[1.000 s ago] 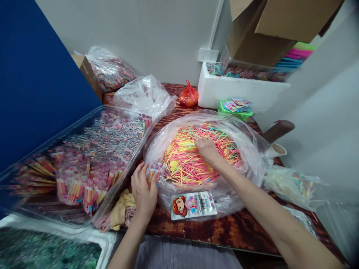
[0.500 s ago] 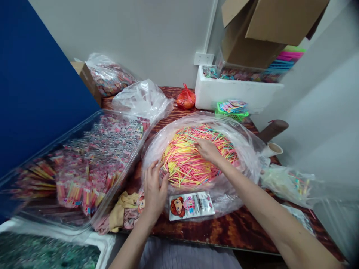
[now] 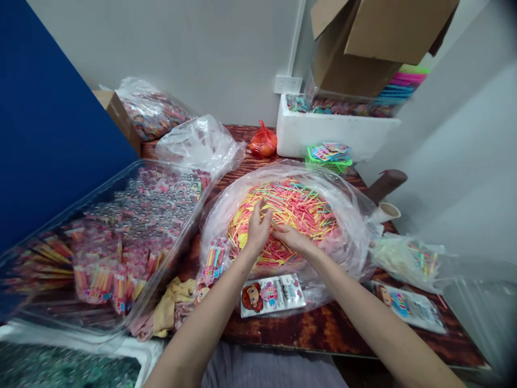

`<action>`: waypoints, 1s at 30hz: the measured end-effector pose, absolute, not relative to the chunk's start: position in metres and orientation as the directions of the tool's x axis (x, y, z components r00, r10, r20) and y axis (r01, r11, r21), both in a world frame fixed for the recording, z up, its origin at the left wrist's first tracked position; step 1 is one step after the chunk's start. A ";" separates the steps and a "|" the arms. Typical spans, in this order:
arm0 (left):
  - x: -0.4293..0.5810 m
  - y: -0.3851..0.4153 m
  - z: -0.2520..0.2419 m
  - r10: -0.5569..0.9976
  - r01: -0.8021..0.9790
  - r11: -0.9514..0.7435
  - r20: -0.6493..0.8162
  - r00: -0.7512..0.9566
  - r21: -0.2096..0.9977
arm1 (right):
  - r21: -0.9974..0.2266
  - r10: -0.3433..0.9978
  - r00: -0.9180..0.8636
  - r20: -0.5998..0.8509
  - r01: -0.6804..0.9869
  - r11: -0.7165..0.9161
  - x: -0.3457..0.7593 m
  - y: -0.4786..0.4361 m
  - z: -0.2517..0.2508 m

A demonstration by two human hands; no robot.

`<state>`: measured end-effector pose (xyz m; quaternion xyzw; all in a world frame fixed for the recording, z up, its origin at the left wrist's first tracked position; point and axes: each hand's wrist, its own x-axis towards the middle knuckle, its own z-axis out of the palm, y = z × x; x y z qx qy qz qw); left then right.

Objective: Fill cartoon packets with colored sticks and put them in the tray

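A heap of thin pink, yellow and green sticks [image 3: 301, 202] fills a wide clear plastic bag [image 3: 355, 226] with its mouth rolled open. Over the heap's left part is my left hand [image 3: 258, 226], its fingers stretched and the thumb apart. My right hand [image 3: 293, 237] comes in beside it, fingertips pinched around what look like a few thin sticks, close to the left palm. A filled stick packet [image 3: 214, 261] lies on the bag's left edge. In front of the bag lies a flat silver-backed pouch [image 3: 272, 295] with a cartoon figure.
Left stands a clear tub [image 3: 189, 226] of filled packets, with a yellow cloth [image 3: 173, 302] beside it. Behind are a red bag of fruit [image 3: 263, 143], a green basket [image 3: 329, 161] and a white foam box [image 3: 335, 132]. A paper cup [image 3: 386, 213] lies right, above another pouch [image 3: 410, 307].
My left hand has moved from the bag's left rim to over the sticks, uncovering the filled packet. My right hand has drawn back toward it. The whole view has shifted slightly.
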<state>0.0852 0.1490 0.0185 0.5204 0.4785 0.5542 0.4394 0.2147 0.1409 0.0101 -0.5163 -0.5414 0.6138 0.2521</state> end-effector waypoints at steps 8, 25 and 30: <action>0.088 0.154 0.014 0.970 0.147 -0.166 0.135 0.201 0.975 | -0.866 0.706 -0.559 -0.434 0.042 -0.498 0.229 0.137 0.025; 0.076 0.043 0.032 0.821 0.427 -0.545 0.563 0.095 0.722 | -0.964 0.997 0.008 -0.078 -0.255 -0.073 0.197 0.036 0.004; 0.075 0.005 0.023 0.741 0.490 -0.669 0.445 0.504 0.559 | -0.990 0.987 -0.090 -0.132 -0.034 -0.136 0.185 -0.001 -0.026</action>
